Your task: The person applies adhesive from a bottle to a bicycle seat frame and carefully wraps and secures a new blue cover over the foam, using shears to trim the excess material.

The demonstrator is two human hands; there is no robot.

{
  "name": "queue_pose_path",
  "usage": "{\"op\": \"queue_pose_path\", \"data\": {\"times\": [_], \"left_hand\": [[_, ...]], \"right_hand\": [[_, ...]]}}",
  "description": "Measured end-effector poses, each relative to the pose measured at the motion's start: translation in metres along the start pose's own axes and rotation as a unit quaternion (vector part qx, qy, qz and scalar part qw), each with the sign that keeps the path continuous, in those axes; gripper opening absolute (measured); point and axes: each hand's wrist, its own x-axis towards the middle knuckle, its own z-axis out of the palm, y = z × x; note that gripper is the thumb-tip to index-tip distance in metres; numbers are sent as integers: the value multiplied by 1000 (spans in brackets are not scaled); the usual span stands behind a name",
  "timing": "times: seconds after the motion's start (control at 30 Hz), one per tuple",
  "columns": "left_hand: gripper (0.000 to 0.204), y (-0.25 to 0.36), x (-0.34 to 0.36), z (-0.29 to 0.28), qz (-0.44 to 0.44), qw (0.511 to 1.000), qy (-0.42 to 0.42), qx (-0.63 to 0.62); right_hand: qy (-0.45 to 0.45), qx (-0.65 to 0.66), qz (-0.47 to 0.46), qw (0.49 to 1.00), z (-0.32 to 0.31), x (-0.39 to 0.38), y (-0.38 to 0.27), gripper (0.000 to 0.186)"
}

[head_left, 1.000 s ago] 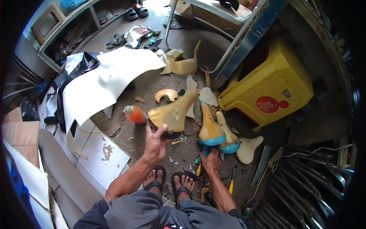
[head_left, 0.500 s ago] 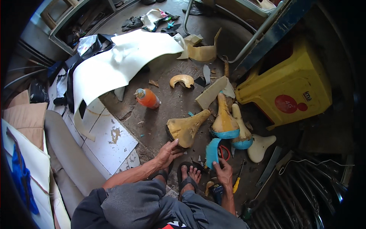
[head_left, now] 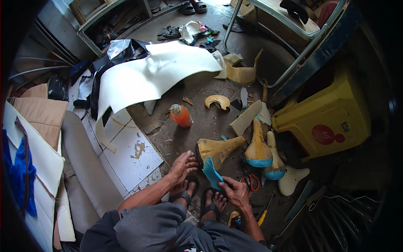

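Between the thumb and fingers of my right hand (head_left: 236,192) is a curved strip of turquoise material (head_left: 212,173), its far end close to a tan bicycle saddle (head_left: 218,150). That saddle lies on the floor, its narrow nose pointing right. Beside its wide rear edge is my left hand (head_left: 183,166), open, fingers stretched and nothing in it. To the right lie two more worn saddles, a yellowish one (head_left: 257,148) and a paler one (head_left: 274,159), both with turquoise rear edges. A cream saddle-shaped piece (head_left: 292,180) rests beyond them. Red-handled pliers or scissors (head_left: 253,183) lie near my right hand.
A bottle of orange liquid (head_left: 181,116) stands left of centre. Behind it spreads a large white foam sheet (head_left: 145,77). A yellow plastic stool (head_left: 323,115) lies tipped at the right. A yellow-handled screwdriver (head_left: 262,217) and a dark metal frame (head_left: 336,218) are at the lower right.
My right hand has carried the turquoise strip leftward, from beside the red handles to the tan saddle's near side. My left hand stays open beside the saddle. The whole view has shifted.
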Motion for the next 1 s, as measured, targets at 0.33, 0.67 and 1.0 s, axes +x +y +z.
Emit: {"op": "queue_pose_path", "data": {"times": [0.33,0.67,1.0], "left_hand": [[56,3,45,11,-23,988,-33,149],[50,-10,28,-24,-100,986,-26,131],[51,-5,26,-27,-83,970,9,229]], "right_hand": [[110,29,62,992,0,-14,26,34],[242,81,84,963,-29,-4,32,51],[237,83,103,962,-27,-4,38,35]]}}
